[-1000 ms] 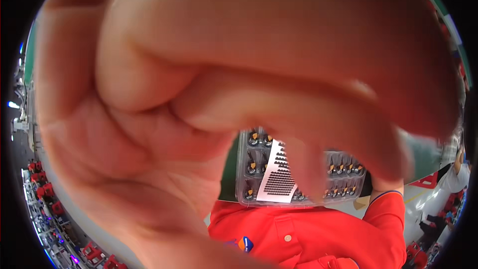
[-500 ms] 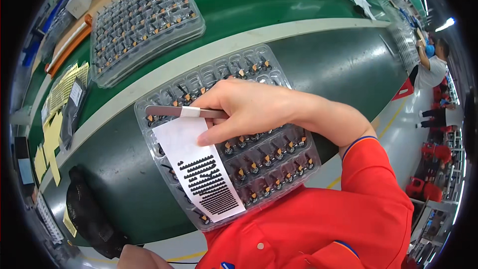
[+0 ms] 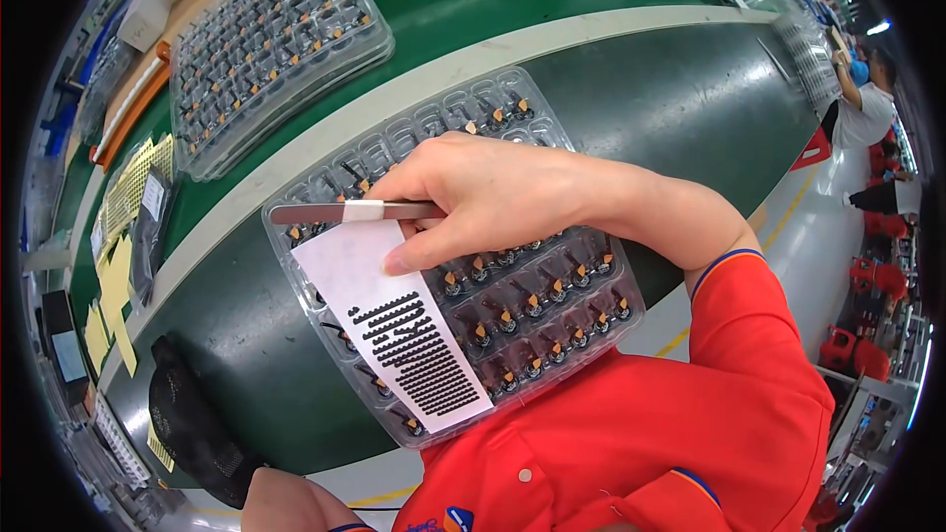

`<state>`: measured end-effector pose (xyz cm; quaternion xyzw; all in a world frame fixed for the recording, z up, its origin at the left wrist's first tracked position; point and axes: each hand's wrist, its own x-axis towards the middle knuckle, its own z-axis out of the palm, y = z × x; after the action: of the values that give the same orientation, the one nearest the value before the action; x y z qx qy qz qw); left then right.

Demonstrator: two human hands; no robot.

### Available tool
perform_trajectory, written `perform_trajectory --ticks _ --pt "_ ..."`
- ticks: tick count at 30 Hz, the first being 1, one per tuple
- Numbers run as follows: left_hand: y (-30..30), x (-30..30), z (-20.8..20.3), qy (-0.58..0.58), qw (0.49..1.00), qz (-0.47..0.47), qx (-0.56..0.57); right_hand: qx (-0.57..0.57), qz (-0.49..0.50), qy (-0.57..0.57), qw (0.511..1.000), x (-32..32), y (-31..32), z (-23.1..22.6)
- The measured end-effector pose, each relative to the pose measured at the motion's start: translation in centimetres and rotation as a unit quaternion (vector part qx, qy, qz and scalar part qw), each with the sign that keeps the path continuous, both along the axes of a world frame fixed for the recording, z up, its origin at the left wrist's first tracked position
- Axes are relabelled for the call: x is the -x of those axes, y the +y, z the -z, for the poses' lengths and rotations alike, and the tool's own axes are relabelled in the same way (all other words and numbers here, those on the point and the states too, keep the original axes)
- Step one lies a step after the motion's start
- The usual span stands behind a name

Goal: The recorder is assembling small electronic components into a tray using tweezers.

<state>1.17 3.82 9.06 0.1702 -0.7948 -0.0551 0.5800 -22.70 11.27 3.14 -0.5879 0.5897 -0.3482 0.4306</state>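
Through the head camera I see the right hand (image 3: pixel 483 192) over the middle of a clear plastic tray (image 3: pixel 581 360); its grip is closed on a flat metal tool (image 3: pixel 310 213) and on the upper end of a white sheet (image 3: pixel 379 281); the thumb presses down on the sheet's right edge. The tool points to my left, its rounded end free and a white band (image 3: pixel 363 210) wrapped round it near the fingers; the sheet slopes from the thumb toward the tray's near edge, covering part of the left compartments; rows of small black strips (image 3: pixel 419 350) fill its lower part; I cannot tell whether its underside touches the parts below. Many of the tray's compartments hold small black parts with tan tips (image 3: pixel 507 323); several at the far side hold none. The left hand is outside my view, so I cannot tell how its grip stands; only a bit of the left arm (image 3: pixel 291 504) shows at the lower edge.

The tray rests on a dark green table (image 3: pixel 680 89); beyond a pale strip (image 3: pixel 532 39) I see a stack of filled trays (image 3: pixel 305 108); to the left lie yellow sheets (image 3: pixel 116 276) and a labelled black pouch (image 3: pixel 153 227); nearer me is a black mesh item (image 3: pixel 192 433).
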Motion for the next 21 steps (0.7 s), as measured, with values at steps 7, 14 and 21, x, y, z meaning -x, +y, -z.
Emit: perform_trajectory --ticks 7,14,21 --pt "0.4 -0.8 -0.2 0.066 0.997 0.036 0.028 0.011 0.001 -0.008 1.0 0.0 0.3 -0.1" --pt "0.3 -1.7 -0.7 0.123 0.988 0.066 0.059 -0.007 0.013 -0.024 1.0 -0.1 -0.1 -0.5" --pt "0.2 -2.1 -1.1 0.189 0.969 0.092 0.126 0.014 0.0 -0.022 1.0 0.2 0.4 -0.4"
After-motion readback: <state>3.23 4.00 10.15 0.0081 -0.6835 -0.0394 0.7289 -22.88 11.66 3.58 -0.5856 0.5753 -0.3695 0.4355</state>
